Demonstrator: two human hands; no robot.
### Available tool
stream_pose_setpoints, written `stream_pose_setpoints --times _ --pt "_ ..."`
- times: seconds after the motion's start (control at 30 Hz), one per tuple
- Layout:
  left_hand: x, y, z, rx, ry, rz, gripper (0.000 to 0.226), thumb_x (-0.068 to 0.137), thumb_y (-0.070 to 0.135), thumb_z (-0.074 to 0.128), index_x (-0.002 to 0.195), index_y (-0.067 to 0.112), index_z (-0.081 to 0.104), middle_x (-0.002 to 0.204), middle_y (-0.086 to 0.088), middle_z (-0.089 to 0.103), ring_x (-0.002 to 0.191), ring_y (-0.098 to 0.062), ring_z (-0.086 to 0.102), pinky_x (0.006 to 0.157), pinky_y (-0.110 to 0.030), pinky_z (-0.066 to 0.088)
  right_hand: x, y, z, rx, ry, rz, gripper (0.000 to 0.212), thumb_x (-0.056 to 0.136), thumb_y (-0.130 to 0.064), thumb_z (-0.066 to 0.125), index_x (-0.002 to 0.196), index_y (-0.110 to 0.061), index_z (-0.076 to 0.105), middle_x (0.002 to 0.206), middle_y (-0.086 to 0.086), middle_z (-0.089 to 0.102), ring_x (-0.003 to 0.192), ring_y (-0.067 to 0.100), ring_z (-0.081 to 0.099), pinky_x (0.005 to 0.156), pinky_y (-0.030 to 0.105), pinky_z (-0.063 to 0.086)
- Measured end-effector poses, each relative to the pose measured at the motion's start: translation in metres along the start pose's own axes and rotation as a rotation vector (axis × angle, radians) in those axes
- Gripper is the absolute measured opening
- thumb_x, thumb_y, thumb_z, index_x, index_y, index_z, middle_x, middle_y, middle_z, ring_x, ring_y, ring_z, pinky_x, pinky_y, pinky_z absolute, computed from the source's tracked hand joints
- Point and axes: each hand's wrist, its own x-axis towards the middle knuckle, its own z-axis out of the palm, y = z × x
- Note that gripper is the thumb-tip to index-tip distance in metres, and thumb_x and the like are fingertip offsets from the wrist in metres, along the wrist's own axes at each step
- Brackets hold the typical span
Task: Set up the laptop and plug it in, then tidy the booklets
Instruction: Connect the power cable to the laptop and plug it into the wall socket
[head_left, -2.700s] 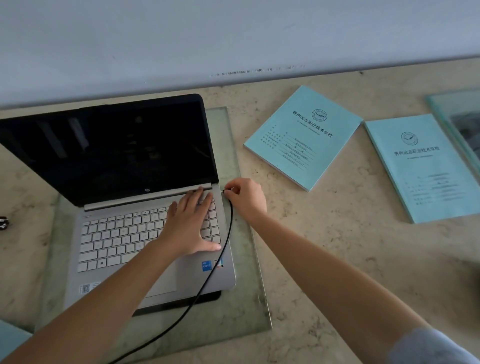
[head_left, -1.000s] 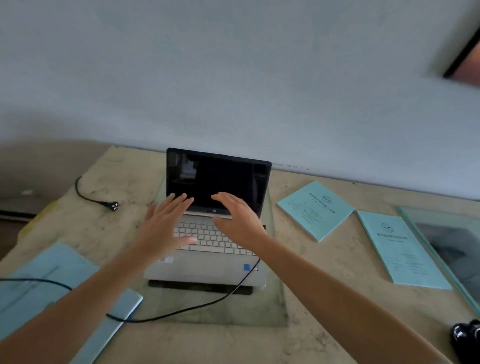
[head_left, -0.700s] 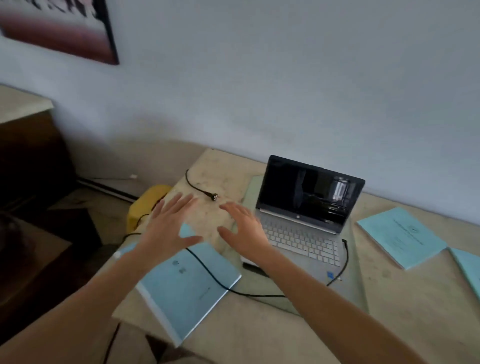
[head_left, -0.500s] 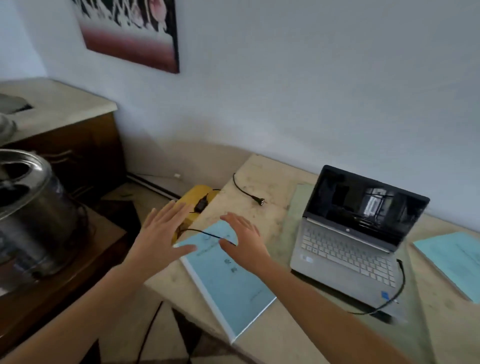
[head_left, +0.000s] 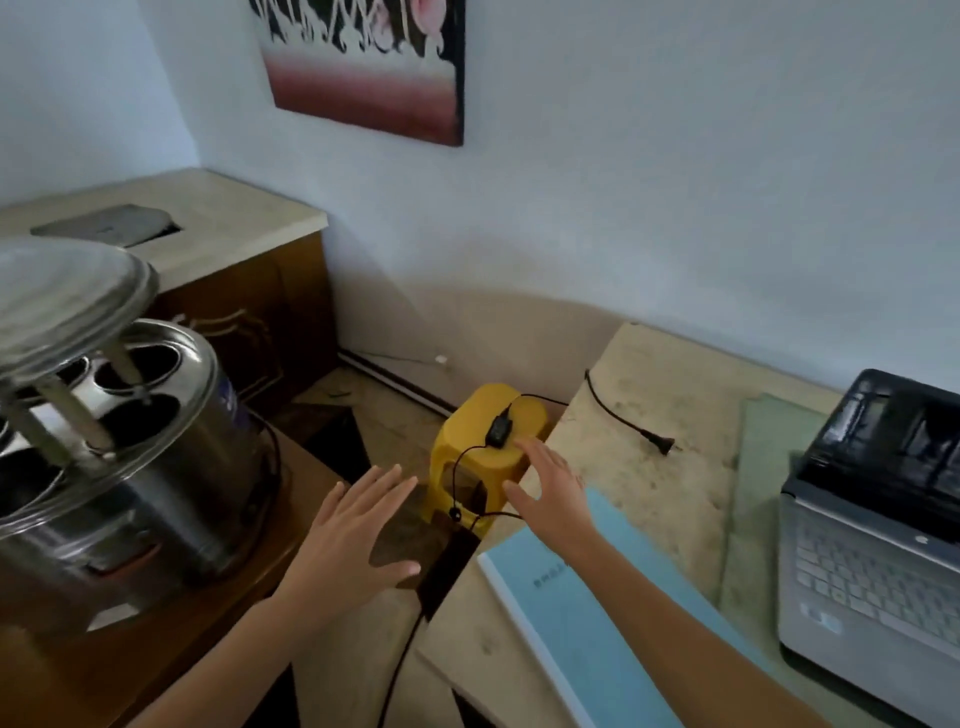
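Charger brick (head_left: 448, 564) (at table (head_left: 649, 478) edge) | between left hand (head_left: 358, 525), right hand (head_left: 550, 499) | hands spread, empty

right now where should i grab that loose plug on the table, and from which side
Best bet: pinch the plug by its thick black body, just behind the prongs, coming from above with the right hand. It lies flat on the table, prongs toward the laptop, cord trailing back-left, top uncovered.
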Motion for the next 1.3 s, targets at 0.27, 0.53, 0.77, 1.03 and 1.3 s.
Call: stream_pose_setpoints --times 0.27,0.53,0.77,1.03,1.3 --pt "0.112 -0.056 -0.017 0.069 -0.121 0.106 0.085 0.081 0.06 0.052 0.145 0.041 0.0 0.145 0.025 -0.012 0.136 0.002 -0.015 0.114 -0.031 -0.01 0.073 0.006 0.029 0.041 0.057 0.219 0.055 0.088 -0.037 0.054 0.139 -0.034 0.036 0.149 -0.01 0.038 0.139 0.015 0.031 0.115 0.043 0.025" --pt "0.212 -0.041 0.031 -0.028 -0.391 0.283 0.084 0.081 0.06 0.051 0.145 0.044 -0.001 0.149 0.028 -0.011 0.137 0.003 -0.016 0.113 -0.031 -0.011 0.112 0.038 0.014 0.048 0.178 0.451 0.059 0.085 -0.04 0.051 0.141 -0.035 0.033 0.149 -0.013 0.037 0.138 0.013 0.032 0.113 0.044 0.029" --pt "0.325 0.006 0.09 -0.048 -0.629 0.671 0.084 0.083 0.058 0.052 0.148 0.039 0.003 0.156 0.021 -0.003 0.146 -0.006 -0.006 0.117 -0.037 -0.003 0.143 0.077 -0.026 -0.028 0.442 0.745 0.059 0.088 -0.032 0.054 0.143 -0.032 0.033 0.149 -0.009 0.039 0.138 0.015 0.033 0.114 0.039 0.029" --pt "0.411 0.096 0.116 -0.106 -0.656 0.915 0.072 0.086 0.048 0.052 0.148 0.026 0.022 0.155 0.004 0.024 0.14 -0.018 0.029 0.116 -0.044 0.021 0.124 0.092 -0.052 -0.09 0.572 1.044 0.063 0.088 -0.031 0.056 0.145 -0.033 0.029 0.152 -0.01 0.034 0.14 0.016 0.03 0.114 0.041 0.027" --pt "0.425 0.17 0.156 -0.223 -0.682 1.03 0.04 0.084 0.028 0.062 0.123 0.026 0.054 0.127 0.009 0.057 0.115 -0.012 0.056 0.089 -0.025 0.046 0.088 0.123 -0.043 -0.01 0.713 1.219 0.059 0.088 -0.031 0.056 0.143 -0.032 0.032 0.15 -0.009 0.037 0.139 0.014 0.032 0.112 0.039 0.031"
